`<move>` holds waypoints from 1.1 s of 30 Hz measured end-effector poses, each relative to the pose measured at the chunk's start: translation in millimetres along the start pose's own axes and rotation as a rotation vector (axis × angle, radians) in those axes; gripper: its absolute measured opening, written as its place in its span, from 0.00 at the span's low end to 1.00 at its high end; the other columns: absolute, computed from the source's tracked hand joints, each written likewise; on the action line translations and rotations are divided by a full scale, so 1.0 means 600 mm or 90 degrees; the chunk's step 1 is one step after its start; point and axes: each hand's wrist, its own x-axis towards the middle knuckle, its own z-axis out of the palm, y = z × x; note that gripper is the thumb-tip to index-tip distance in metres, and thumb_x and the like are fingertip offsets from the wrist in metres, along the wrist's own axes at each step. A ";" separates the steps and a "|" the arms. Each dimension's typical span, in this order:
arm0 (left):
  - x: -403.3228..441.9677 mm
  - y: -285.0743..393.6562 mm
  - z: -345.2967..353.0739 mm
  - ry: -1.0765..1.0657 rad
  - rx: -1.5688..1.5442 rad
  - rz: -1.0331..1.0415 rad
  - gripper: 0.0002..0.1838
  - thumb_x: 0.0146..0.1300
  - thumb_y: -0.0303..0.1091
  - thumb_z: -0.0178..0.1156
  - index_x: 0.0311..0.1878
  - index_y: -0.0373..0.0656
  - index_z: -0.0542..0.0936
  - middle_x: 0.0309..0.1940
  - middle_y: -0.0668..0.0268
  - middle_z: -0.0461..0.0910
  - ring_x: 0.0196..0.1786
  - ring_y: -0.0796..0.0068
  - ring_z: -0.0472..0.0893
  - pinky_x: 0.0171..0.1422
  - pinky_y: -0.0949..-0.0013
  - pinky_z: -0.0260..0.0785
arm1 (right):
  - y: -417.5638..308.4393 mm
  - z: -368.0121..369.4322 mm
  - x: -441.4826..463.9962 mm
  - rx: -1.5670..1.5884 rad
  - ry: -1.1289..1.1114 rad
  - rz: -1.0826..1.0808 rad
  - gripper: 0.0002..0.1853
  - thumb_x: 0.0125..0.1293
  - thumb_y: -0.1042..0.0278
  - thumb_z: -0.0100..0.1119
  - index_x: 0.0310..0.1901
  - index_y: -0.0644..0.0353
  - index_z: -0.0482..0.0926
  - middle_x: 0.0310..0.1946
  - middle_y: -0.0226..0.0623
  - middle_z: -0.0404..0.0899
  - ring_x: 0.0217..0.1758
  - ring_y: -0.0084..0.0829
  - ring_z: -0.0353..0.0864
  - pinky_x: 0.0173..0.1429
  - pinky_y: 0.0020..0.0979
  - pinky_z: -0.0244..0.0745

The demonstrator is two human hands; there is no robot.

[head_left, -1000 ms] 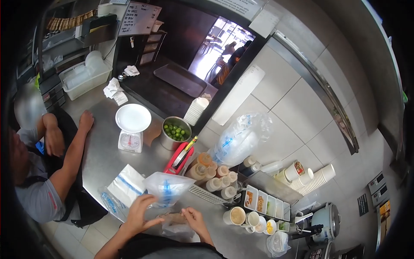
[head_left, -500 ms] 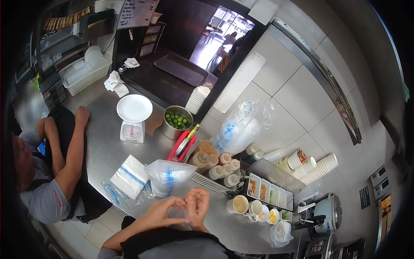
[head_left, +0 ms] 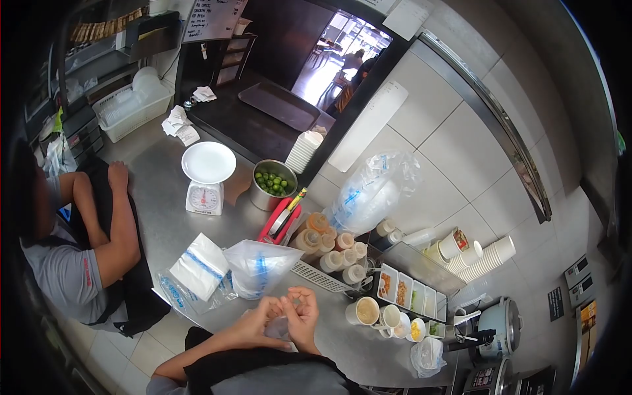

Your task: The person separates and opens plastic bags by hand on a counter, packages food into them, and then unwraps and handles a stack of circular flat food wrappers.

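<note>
Your left hand (head_left: 255,327) and right hand (head_left: 302,322) have closed in together, fingertips seemingly pinching clear plastic (head_left: 278,328), hold now shared; it's between palms, near filled bag (head_left: 258,273) on counter (head_left: 342,339)

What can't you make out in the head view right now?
All in the head view:
Clear plastic between left hand and right hand: shape and contents, mostly hidden by the fingers.
Kitchen scale: reading, too small.
Whiteboard: top, cut off by the upper edge; some writing too small.
Metal pot: bottom, hidden under green citrus fruits.
</note>
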 end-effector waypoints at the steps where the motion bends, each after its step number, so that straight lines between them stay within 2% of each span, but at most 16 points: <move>1: -0.007 -0.018 0.009 -0.012 -0.003 -0.027 0.28 0.52 0.32 0.67 0.51 0.42 0.62 0.32 0.62 0.79 0.36 0.77 0.78 0.44 0.75 0.70 | 0.006 0.000 0.002 0.002 0.008 -0.004 0.14 0.59 0.84 0.54 0.46 0.64 0.67 0.35 0.31 0.69 0.35 0.14 0.67 0.35 0.14 0.65; 2: -0.014 -0.037 0.018 -0.024 -0.005 -0.054 0.28 0.52 0.31 0.67 0.51 0.43 0.61 0.32 0.62 0.79 0.36 0.77 0.78 0.44 0.75 0.70 | 0.011 -0.001 0.003 0.003 0.015 -0.008 0.14 0.59 0.84 0.54 0.46 0.64 0.67 0.35 0.31 0.70 0.35 0.14 0.68 0.34 0.13 0.65; 4: -0.023 -0.061 0.009 -0.069 -0.169 -0.195 0.24 0.53 0.29 0.65 0.50 0.42 0.65 0.33 0.62 0.79 0.36 0.76 0.78 0.44 0.75 0.69 | 0.013 -0.013 0.000 0.024 0.032 0.050 0.16 0.58 0.83 0.56 0.47 0.64 0.67 0.36 0.32 0.71 0.37 0.15 0.69 0.36 0.15 0.66; 5: -0.019 -0.048 0.002 -0.051 -0.173 -0.200 0.21 0.53 0.28 0.65 0.48 0.41 0.67 0.33 0.62 0.79 0.36 0.77 0.78 0.44 0.76 0.69 | 0.011 -0.018 0.002 0.035 0.039 0.079 0.17 0.58 0.82 0.56 0.48 0.64 0.67 0.37 0.32 0.72 0.37 0.16 0.69 0.38 0.16 0.67; 8: -0.013 -0.009 -0.023 0.020 -0.173 -0.193 0.14 0.54 0.26 0.63 0.43 0.38 0.72 0.32 0.63 0.79 0.35 0.79 0.78 0.42 0.76 0.69 | -0.013 -0.026 0.015 -0.052 -0.119 0.033 0.14 0.56 0.80 0.58 0.46 0.64 0.72 0.38 0.33 0.73 0.38 0.18 0.70 0.42 0.19 0.67; 11: -0.010 -0.007 -0.038 0.085 -0.104 -0.132 0.06 0.56 0.26 0.60 0.36 0.36 0.76 0.29 0.65 0.79 0.34 0.81 0.77 0.40 0.76 0.69 | -0.005 -0.048 0.027 -0.271 -0.261 -0.096 0.09 0.55 0.78 0.59 0.39 0.64 0.77 0.38 0.32 0.74 0.39 0.19 0.71 0.44 0.21 0.66; 14: -0.007 0.011 -0.053 0.084 0.016 -0.119 0.04 0.58 0.26 0.58 0.34 0.35 0.77 0.27 0.66 0.78 0.32 0.81 0.76 0.37 0.76 0.68 | -0.005 -0.055 0.027 -0.224 -0.228 -0.053 0.03 0.56 0.77 0.59 0.33 0.65 0.78 0.35 0.32 0.74 0.40 0.19 0.71 0.44 0.21 0.66; 16: -0.009 0.018 -0.057 0.069 0.077 -0.148 0.05 0.60 0.26 0.57 0.33 0.33 0.78 0.26 0.66 0.78 0.30 0.81 0.75 0.35 0.76 0.67 | 0.017 -0.085 0.016 -0.203 -0.217 0.116 0.02 0.56 0.77 0.59 0.32 0.65 0.77 0.35 0.32 0.75 0.40 0.19 0.72 0.45 0.22 0.65; 18: -0.011 0.010 -0.055 0.095 0.088 -0.154 0.05 0.60 0.26 0.56 0.34 0.34 0.79 0.27 0.64 0.78 0.31 0.78 0.76 0.35 0.75 0.67 | 0.006 -0.084 0.014 -0.162 -0.220 0.224 0.02 0.58 0.77 0.58 0.32 0.65 0.77 0.33 0.31 0.75 0.40 0.19 0.72 0.45 0.22 0.65; 20: -0.009 0.011 -0.053 0.142 0.064 -0.123 0.05 0.60 0.26 0.56 0.34 0.35 0.79 0.28 0.62 0.78 0.32 0.76 0.77 0.36 0.75 0.67 | -0.016 -0.069 0.012 -0.102 -0.241 0.273 0.03 0.60 0.76 0.57 0.31 0.65 0.76 0.32 0.30 0.75 0.38 0.19 0.72 0.44 0.22 0.65; 22: -0.002 0.022 -0.051 0.209 0.007 -0.058 0.05 0.59 0.27 0.57 0.33 0.36 0.78 0.30 0.61 0.78 0.34 0.76 0.77 0.37 0.75 0.67 | -0.021 -0.059 0.022 -0.211 -0.301 0.093 0.03 0.62 0.76 0.54 0.34 0.66 0.77 0.31 0.29 0.75 0.36 0.19 0.72 0.43 0.21 0.65; 23: -0.003 0.020 -0.054 0.185 0.019 -0.035 0.04 0.58 0.27 0.58 0.32 0.36 0.78 0.30 0.60 0.78 0.34 0.74 0.77 0.38 0.74 0.67 | -0.023 -0.056 0.025 -0.264 -0.328 0.003 0.04 0.62 0.76 0.52 0.35 0.66 0.77 0.31 0.29 0.75 0.35 0.19 0.72 0.42 0.20 0.65; 26: -0.005 0.012 -0.057 0.130 0.072 0.026 0.05 0.57 0.27 0.59 0.29 0.36 0.77 0.31 0.60 0.78 0.35 0.71 0.77 0.39 0.73 0.67 | -0.029 -0.053 0.033 -0.253 -0.262 -0.059 0.08 0.63 0.79 0.48 0.41 0.66 0.77 0.31 0.28 0.74 0.35 0.20 0.73 0.42 0.20 0.66; 29: -0.006 0.011 -0.050 0.124 0.136 0.056 0.06 0.56 0.27 0.59 0.26 0.35 0.77 0.29 0.61 0.78 0.34 0.68 0.77 0.38 0.71 0.67 | -0.043 -0.046 0.021 -0.125 -0.213 0.165 0.14 0.63 0.81 0.46 0.49 0.66 0.74 0.36 0.33 0.75 0.41 0.24 0.74 0.45 0.21 0.67; 31: -0.007 0.011 -0.049 0.142 0.146 0.052 0.07 0.56 0.28 0.60 0.26 0.36 0.77 0.29 0.60 0.77 0.33 0.62 0.76 0.36 0.68 0.68 | -0.038 -0.066 0.026 -0.105 -0.324 0.256 0.17 0.63 0.81 0.45 0.55 0.65 0.69 0.41 0.35 0.75 0.45 0.25 0.73 0.47 0.22 0.67; 33: -0.004 0.014 -0.053 0.164 0.232 0.083 0.07 0.55 0.29 0.60 0.25 0.36 0.76 0.26 0.61 0.76 0.31 0.63 0.75 0.34 0.67 0.67 | -0.034 -0.067 0.028 -0.074 -0.311 0.220 0.21 0.63 0.81 0.45 0.59 0.64 0.64 0.44 0.37 0.74 0.47 0.26 0.73 0.48 0.22 0.67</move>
